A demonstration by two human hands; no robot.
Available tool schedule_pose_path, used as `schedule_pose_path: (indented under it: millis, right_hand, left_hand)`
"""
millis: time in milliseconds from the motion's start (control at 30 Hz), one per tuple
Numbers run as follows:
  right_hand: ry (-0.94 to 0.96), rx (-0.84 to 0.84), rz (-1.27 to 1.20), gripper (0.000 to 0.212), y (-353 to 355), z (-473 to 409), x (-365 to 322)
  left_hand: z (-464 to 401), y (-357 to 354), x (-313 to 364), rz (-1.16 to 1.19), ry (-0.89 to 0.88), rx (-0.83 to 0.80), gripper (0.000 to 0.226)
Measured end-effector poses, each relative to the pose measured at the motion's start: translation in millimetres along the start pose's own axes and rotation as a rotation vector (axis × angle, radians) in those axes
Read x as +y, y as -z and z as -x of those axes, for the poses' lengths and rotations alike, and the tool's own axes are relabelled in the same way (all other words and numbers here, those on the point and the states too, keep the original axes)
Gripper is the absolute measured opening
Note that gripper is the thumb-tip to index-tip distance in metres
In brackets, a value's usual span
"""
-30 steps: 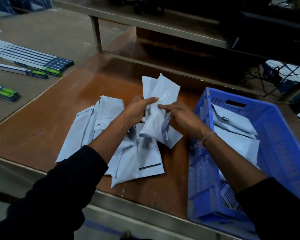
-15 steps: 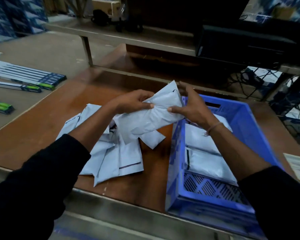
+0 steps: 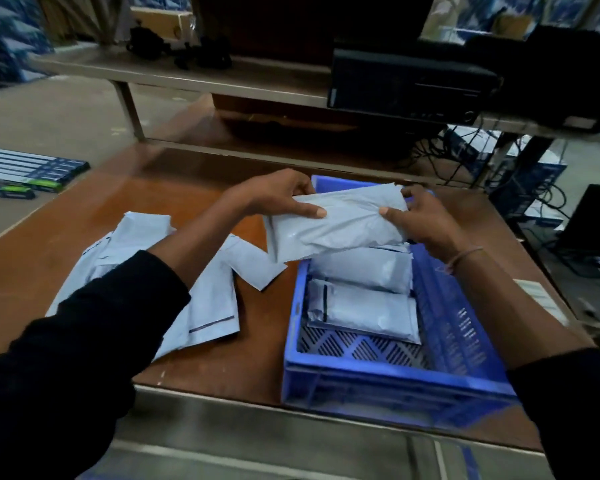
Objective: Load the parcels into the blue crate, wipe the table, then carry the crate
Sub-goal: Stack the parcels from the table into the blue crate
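Left hand (image 3: 278,195) and right hand (image 3: 420,220) pinch opposite ends of grey parcel (image 3: 336,223), held flat over far end of blue crate (image 3: 395,372), likely to lay beside two parcels inside. Loose parcels (image 3: 208,299) wait on table (image 3: 153,202), left of crate.

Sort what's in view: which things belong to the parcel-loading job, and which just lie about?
Job: held parcel, both hands, left and right; blue crate; parcels on table.
Lying about: boxed tubes, black case, cables.
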State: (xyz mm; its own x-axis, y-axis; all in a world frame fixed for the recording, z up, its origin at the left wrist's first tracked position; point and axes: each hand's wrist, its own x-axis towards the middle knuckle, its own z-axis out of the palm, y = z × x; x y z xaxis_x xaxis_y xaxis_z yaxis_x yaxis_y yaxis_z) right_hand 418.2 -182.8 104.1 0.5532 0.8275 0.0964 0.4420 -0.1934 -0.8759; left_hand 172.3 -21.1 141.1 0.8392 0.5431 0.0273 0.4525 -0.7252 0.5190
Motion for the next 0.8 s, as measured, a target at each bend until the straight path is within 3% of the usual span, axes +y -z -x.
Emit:
schedule_pose_path:
  millis: [133,267,433,567,667,800]
  right_hand:
    - [-0.091,0.052,0.32,0.061,28,8,33]
    - [-0.295,-0.12,0.643,0.087,23,28,52]
    - [-0.414,-0.219,0.782,0.076,1,38,81]
    - [-0.399,-0.267,0.812,0.082,-10,31,103]
    - [-0.347,-0.272,0.881,0.081,-11,33,107]
    - [-0.027,-0.151,1.062,0.054,-8,37,112]
  left_hand:
    - [-34,-40,30,-0.153,-0.003,-0.057,0.055]
    - [-56,-88,46,-0.344,0.0,-0.231,0.058]
    - [-65,-136,39,-0.452,0.057,-0.352,0.059]
    - [-59,-151,36,-0.659,0.018,-0.338,0.049]
    - [-55,-150,41,-0.637,-0.036,-0.308,0.055]
    - [-51,-154,40,-0.591,-0.096,-0.396,0.072]
